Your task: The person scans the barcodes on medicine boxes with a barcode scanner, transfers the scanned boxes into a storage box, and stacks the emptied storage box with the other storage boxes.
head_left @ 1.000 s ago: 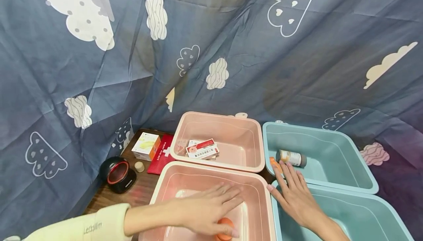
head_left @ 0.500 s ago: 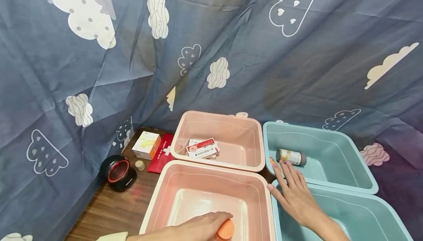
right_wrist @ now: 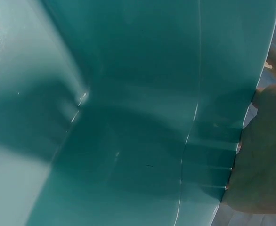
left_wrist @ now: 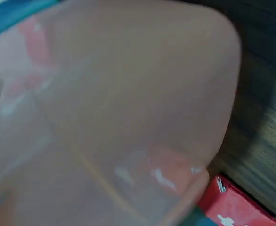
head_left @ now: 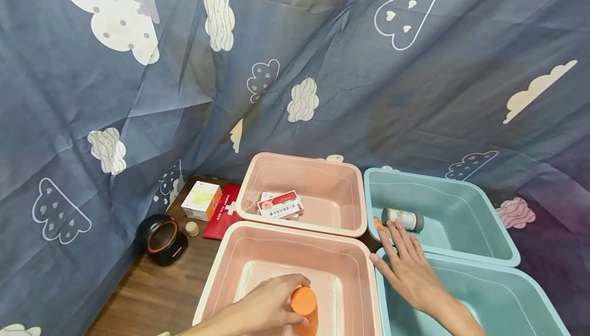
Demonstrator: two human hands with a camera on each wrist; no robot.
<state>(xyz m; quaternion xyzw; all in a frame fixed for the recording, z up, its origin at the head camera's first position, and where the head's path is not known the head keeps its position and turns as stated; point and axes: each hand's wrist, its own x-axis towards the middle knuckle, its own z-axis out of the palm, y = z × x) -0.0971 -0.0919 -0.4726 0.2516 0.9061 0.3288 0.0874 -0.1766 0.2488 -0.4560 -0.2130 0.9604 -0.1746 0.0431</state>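
In the head view my left hand [head_left: 269, 301] curls its fingers and thumb round an orange bottle [head_left: 304, 301]. The bottle stands upright inside the front pink bin [head_left: 258, 243]. My right hand [head_left: 412, 273] lies with straight, spread fingers across the rims where the two blue bins meet. Its fingertips reach over the back blue bin [head_left: 465, 213], near an orange item [head_left: 377, 222] partly hidden by them and a brown bottle with a white label [head_left: 402, 219]. The right wrist view has the hand [right_wrist: 260, 155] at the rim of the front blue bin [right_wrist: 142, 61]. Left wrist view: blurred.
Boxes of medicine [head_left: 281, 205] lie in the back pink bin [head_left: 327, 187]. On the wooden table [head_left: 133, 300] at left are a red first aid pouch [head_left: 225, 213], a white-and-orange box [head_left: 202, 201], a small round pale piece [head_left: 191, 229] and a black device [head_left: 163, 239]. Curtain [head_left: 350, 95] hangs behind.
My left hand, flat over the bin a second ago, has drawn back, closed round the orange bottle and raised it slightly. My right hand has stayed in place.
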